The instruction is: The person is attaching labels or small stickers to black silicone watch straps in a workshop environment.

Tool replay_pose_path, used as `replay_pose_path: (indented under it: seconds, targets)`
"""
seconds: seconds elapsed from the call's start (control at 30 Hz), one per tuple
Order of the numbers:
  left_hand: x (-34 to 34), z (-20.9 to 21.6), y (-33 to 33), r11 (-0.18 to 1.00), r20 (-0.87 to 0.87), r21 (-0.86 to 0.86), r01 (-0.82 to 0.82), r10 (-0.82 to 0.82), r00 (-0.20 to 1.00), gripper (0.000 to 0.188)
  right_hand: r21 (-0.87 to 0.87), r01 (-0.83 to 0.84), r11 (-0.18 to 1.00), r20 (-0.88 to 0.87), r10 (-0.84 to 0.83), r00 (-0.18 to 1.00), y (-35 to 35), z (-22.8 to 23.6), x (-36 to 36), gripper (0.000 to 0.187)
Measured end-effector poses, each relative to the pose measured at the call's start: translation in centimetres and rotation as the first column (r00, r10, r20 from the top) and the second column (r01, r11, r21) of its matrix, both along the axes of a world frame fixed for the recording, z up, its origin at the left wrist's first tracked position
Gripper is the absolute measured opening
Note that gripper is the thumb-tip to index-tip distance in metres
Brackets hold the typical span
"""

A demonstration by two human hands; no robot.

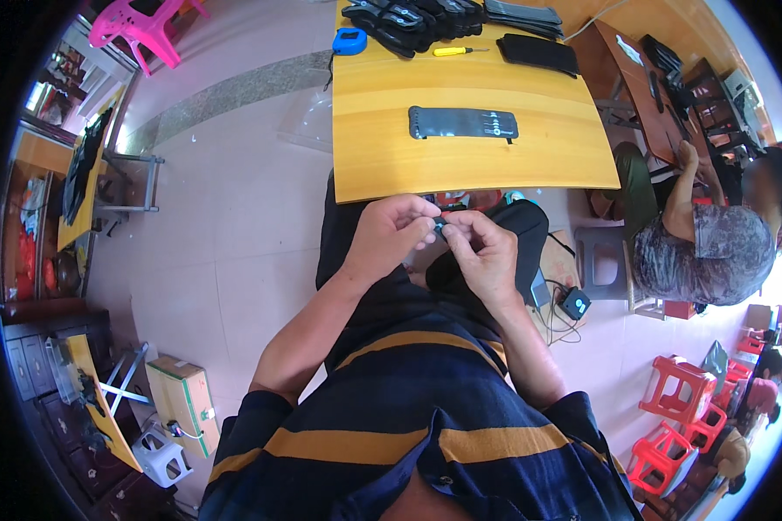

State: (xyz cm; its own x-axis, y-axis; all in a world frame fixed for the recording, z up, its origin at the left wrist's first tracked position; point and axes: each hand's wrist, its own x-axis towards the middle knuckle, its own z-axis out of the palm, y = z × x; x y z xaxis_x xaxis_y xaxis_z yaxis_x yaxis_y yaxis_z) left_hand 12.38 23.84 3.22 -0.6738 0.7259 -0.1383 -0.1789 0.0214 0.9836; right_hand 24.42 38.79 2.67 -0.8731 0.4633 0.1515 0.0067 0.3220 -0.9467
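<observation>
Both hands meet over the person's lap, just short of the near edge of the yellow wooden table (382, 165). The left hand (389, 233) is curled, thumb and fingertips pinching a small dark part (440, 227); the right hand (485, 250) closes on the same part from the other side, its fingertips touching those of the left. The part is mostly hidden between the fingers, so its shape cannot be told.

Just right of the right hand, lower down by the floor, a small black device with a blue light (574, 303) lies on loose cables. Beyond the hands, in the middle of the table, lies a long dark flat case (463, 123). Farther still, at the far edge, are a yellow-handled screwdriver (453, 51), a blue tape measure (349, 41), a heap of black gloves (413, 17) and a flat black pouch (539, 54). Well to the right, another person (704, 247) sits at a neighbouring table.
</observation>
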Motion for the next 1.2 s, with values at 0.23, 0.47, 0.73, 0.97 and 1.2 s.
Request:
replay_pose_path:
  seconds: [0.23,0.47,0.73,0.97,1.2]
  targets:
    - [0.4,0.3,1.0,0.988,-0.265,0.134,-0.079,0.113,0.958,0.014,-0.011,0.015,1.000,0.001,-0.015,1.000,-0.3,1.4,0.0,0.009]
    - [1.6,0.7,1.7,0.994,-0.352,-0.019,-0.111,0.097,0.931,0.014,0.465,0.115,0.878,-0.121,-0.066,0.990,0.0,1.8,-0.4,0.013]
    - [1.2,-0.1,1.4,0.995,-0.231,0.032,-0.092,0.097,0.968,0.009,0.330,0.007,0.944,-0.095,0.025,0.995,-0.1,3.1,0.2,0.010]
    - [1.3,0.6,1.3,0.997,-0.308,-0.013,-0.074,0.067,0.949,0.006,0.320,0.050,0.946,-0.127,-0.009,0.992,0.3,2.7,0.2,0.010]
    - [1.7,0.9,1.1,0.993,-0.412,-0.066,-0.098,0.062,0.909,0.006,0.327,0.040,0.944,-0.126,0.002,0.992,0.1,2.6,0.2,0.008]
